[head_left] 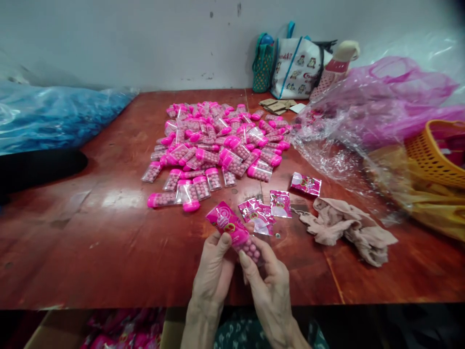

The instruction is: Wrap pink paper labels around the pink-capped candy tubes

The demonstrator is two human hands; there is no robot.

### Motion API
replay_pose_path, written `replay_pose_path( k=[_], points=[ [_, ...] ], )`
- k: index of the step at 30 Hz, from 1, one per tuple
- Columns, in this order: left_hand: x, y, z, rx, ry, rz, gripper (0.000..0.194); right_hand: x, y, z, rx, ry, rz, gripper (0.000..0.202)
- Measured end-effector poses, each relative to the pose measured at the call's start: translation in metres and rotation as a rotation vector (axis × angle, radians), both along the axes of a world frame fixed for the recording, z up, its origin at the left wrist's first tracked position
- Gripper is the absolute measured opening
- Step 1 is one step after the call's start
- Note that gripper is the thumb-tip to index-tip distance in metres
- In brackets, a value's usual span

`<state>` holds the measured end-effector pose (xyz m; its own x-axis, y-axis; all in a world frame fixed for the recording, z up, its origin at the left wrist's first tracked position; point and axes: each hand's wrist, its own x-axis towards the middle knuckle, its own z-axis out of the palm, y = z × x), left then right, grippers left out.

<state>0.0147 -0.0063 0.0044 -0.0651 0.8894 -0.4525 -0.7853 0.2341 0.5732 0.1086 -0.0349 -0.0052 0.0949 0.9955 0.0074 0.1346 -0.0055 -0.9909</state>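
Pink-capped containers (218, 145) heaped toward the back edge of the table (109, 252), small packets (254, 213) and crumpled cloth (336, 222) right of centre, left hand (214, 261) and right hand (271, 281) in narrow grip around a pink-sleeved container (231, 227) near the front edge

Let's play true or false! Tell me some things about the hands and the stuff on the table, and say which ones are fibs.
1. The left hand and the right hand hold the same pink packet. True.
2. The basket is blue. False: the basket is yellow-orange.
3. Lots of containers with pink caps lie on the table. True.
4. The crumpled cloth is left of the hands. False: the cloth lies to their right.
5. Little pink balls show at one end of the packet. True.
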Motion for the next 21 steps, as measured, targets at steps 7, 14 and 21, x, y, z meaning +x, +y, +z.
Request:
replay_pose_path(
  k=[7,14,21],
  points=[
    [0.011,-0.007,0.007,0.002,0.05,0.045,0.016,0.002,-0.003,0.005,-0.076,0.045,0.05,0.026],
    [0.015,-0.011,0.006,0.016,-0.052,-0.011,0.02,-0.001,-0.003,0.009,-0.151,0.252,0.035,0.026],
    [0.001,-0.008,0.007,0.079,0.035,-0.042,0.031,-0.003,-0.003,0.014,-0.303,0.493,0.181,0.023]
  ],
)
